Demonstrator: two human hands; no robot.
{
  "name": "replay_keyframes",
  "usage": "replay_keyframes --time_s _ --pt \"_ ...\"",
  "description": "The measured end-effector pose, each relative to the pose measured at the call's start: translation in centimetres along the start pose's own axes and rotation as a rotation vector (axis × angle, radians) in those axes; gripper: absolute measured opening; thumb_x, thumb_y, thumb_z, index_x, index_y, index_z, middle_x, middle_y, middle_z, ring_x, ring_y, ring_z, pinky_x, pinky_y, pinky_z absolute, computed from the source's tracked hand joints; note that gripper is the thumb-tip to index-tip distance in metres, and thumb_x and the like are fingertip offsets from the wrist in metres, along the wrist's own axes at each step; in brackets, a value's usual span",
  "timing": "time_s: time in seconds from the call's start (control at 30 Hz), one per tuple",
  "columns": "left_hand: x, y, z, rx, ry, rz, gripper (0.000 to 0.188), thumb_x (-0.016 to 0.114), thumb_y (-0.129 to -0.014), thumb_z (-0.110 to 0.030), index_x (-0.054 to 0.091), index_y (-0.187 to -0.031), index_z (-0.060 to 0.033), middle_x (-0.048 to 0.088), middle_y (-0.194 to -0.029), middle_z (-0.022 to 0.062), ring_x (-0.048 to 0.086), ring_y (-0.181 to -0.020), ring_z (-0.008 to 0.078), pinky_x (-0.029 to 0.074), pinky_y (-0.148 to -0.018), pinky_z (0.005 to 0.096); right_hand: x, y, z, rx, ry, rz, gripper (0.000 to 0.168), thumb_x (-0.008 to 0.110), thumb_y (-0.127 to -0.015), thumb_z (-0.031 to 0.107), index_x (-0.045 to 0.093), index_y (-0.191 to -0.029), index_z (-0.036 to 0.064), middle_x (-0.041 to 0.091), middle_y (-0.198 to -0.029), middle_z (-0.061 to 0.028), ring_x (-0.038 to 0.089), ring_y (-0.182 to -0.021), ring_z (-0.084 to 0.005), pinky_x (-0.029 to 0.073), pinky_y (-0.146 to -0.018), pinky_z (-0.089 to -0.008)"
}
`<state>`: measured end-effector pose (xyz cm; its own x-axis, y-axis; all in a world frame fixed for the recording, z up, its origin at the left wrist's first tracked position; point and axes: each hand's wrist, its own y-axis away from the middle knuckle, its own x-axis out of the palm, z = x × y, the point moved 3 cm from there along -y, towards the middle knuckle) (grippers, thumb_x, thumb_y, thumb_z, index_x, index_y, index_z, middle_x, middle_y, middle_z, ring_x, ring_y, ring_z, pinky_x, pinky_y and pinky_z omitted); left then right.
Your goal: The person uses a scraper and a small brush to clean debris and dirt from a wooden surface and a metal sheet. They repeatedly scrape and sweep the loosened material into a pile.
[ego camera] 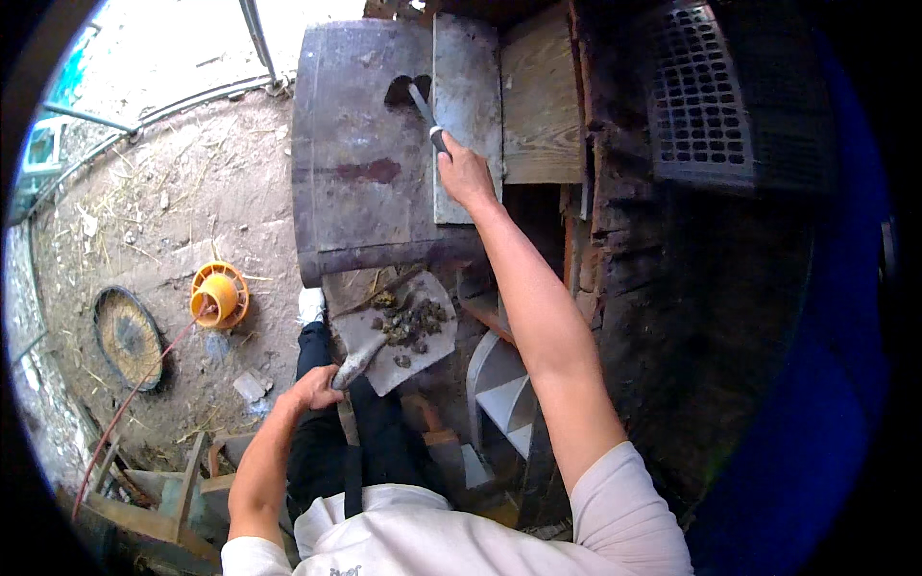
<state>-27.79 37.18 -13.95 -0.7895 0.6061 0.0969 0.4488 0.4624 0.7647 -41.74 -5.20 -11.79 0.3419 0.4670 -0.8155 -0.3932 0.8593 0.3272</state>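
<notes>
My right hand (464, 171) grips the dark handle of a short hand tool (425, 108), probably a hoe or scraper. Its pale metal shaft reaches over a worn, stained board (360, 144) to a dark, rounded shape at its far end. Close to my body, my left hand (315, 389) is closed around the thick handle of a grey shovel or scoop (432, 353). Dark clumps, seemingly droppings, lie on the scoop's flat blade (407, 324), just below the board's near edge. A narrower pale plank (467, 86) lies along the board's right side.
On the dirt floor at left are a yellow poultry feeder (220, 295) and a round, black-rimmed pan (130, 338), with a reddish cord (137, 399) running past. A wooden frame (187, 489) sits lower left. White curved panels (504, 403) and a plastic grid (699, 93) are at right.
</notes>
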Motion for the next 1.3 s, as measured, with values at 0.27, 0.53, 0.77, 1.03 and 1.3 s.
replay_keyframes --time_s 0.27,0.53,0.77,1.03,1.3 --pt "-0.2 -2.5 3.8 -0.088 0.041 0.082 0.047 0.071 -0.065 -0.025 0.057 -0.099 0.003 0.06 -0.084 0.0232 0.06 -0.085 0.0359 0.046 -0.074 0.0421 2.7 12.6 0.3 0.031 -0.063 0.05 0.047 0.051 -0.09 0.01 0.04 -0.135 0.0 0.056 -0.074 -0.0248 0.056 -0.069 -0.042 0.043 -0.061 -0.0492" --pt "-1.9 -7.0 5.6 -0.036 -0.055 0.114 0.042 0.068 -0.065 -0.019 0.058 -0.101 0.0005 0.063 -0.087 0.0209 0.061 -0.086 0.0328 0.047 -0.076 0.0401 0.0 23.0 1.1 0.175 -0.107 0.163 0.049 0.053 -0.09 0.011 0.041 -0.136 0.002 0.055 -0.077 -0.0224 0.056 -0.071 -0.0377 0.045 -0.063 -0.0442" --pt "-4.0 -9.9 6.0 -0.038 -0.05 0.102 0.045 0.069 -0.064 -0.019 0.059 -0.104 0.0009 0.064 -0.091 0.0197 0.061 -0.09 0.0314 0.047 -0.078 0.0402 -3.2 21.3 -1.9 0.251 -0.074 -0.131 0.046 0.052 -0.091 0.014 0.043 -0.135 0.004 0.061 -0.09 -0.0257 0.06 -0.074 -0.0364 0.046 -0.067 -0.0421" --pt "-5.7 -10.4 4.4 -0.02 0.019 0.087 0.047 0.065 -0.063 -0.018 0.057 -0.105 0.0027 0.063 -0.095 0.0218 0.061 -0.092 0.0324 0.046 -0.079 0.0397 2.0 24.7 1.7 0.303 -0.094 -0.116 0.052 0.05 -0.09 0.008 0.035 -0.138 -0.003 0.059 -0.089 -0.0255 0.059 -0.076 -0.038 0.045 -0.066 -0.0432" --pt "-6.2 -8.8 4.0 -0.114 0.054 0.077 0.049 0.066 -0.064 -0.02 0.058 -0.107 0.0018 0.064 -0.094 0.0213 0.061 -0.091 0.0322 0.047 -0.081 0.0389 3.5 25.1 4.2 0.139 -0.217 -0.088 0.051 0.051 -0.09 0.008 0.036 -0.138 -0.001 0.057 -0.086 -0.0229 0.058 -0.073 -0.0348 0.045 -0.062 -0.0397"
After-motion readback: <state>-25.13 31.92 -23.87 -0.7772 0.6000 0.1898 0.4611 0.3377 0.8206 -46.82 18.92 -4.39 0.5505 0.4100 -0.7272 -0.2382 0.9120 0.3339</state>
